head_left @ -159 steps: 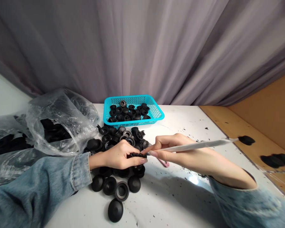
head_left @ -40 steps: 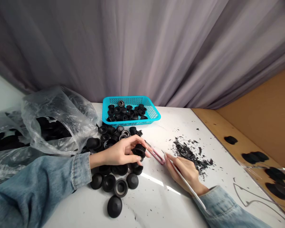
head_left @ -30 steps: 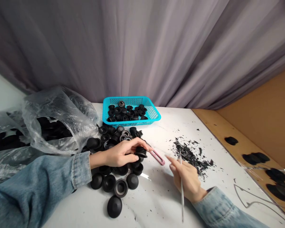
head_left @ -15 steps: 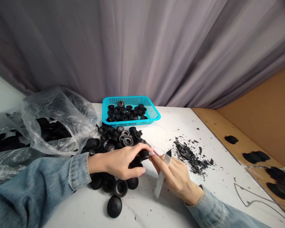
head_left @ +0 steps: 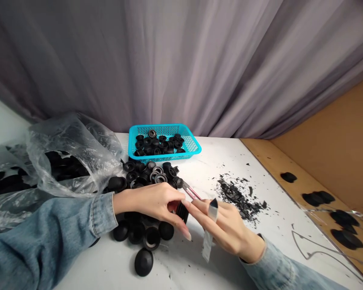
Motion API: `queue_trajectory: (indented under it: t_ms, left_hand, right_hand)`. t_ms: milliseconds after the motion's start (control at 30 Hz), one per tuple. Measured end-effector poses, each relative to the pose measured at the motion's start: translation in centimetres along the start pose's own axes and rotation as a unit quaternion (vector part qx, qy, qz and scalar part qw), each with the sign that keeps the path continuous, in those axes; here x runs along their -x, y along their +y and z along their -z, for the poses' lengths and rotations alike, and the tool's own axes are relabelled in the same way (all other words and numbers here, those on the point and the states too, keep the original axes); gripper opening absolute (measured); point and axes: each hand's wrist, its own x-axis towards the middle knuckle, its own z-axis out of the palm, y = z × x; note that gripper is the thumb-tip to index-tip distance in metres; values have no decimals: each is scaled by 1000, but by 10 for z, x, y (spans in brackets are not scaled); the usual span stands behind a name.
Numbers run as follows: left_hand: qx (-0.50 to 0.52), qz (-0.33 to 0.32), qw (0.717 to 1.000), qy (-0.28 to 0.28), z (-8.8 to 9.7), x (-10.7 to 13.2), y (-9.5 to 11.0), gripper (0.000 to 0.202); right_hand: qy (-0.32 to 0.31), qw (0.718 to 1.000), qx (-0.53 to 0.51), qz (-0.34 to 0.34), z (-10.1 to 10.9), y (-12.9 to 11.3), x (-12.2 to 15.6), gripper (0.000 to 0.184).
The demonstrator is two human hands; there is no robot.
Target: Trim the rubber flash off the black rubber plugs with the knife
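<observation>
My left hand [head_left: 157, 203] is closed around a black ribbed rubber plug [head_left: 182, 211], pinched between thumb and fingers. The fingertips of my right hand [head_left: 226, 229] reach the plug's right side. Through the right fingers runs a flat grey blade-like strip [head_left: 207, 245] with a dark pointed upper end. A slim pink and silver tool [head_left: 190, 190] shows just beyond the right fingers; whether they touch it I cannot tell. Around and below my left hand lies a pile of black rubber plugs [head_left: 136, 233], and one plug [head_left: 143, 262] sits apart near the front.
A blue perforated basket [head_left: 196, 149] with several black plugs stands at the back. At left, a clear plastic bag [head_left: 75, 133] holds more black pieces. Black shavings [head_left: 238, 197] are heaped at right. Black caps [head_left: 346, 238] and a wire [head_left: 307, 257] lie farther right.
The plug in my left hand has turned more upright, and my left thumb has moved slightly right. The right hand has shifted a little right and down, showing more of the pink tool.
</observation>
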Motion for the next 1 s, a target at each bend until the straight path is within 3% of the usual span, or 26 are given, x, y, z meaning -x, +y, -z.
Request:
queue_trajectory:
  t_ms: [167,433,667,833,1000]
  left_hand:
    - [-1,22,1000,22,-2,-1,-4,46]
    - [50,-63,992,102,-10,-1,-10,38]
    - [75,-52,987,131,-13,0,-11,53]
    - [87,-53,982,157,-13,0,-13,45]
    - [166,-23,976,143,-13,1,-13,30]
  right_hand:
    - [21,1000,6,-5,-6,2,4,35]
    - [64,995,-38,-69,-15,-2,4,28]
    - [165,976,-86,-115,-27,-5,-1,28]
    - [186,971,-61,-139,-35,-3,2,26]
    - [192,972,-62,-124,-39,-2,5,28]
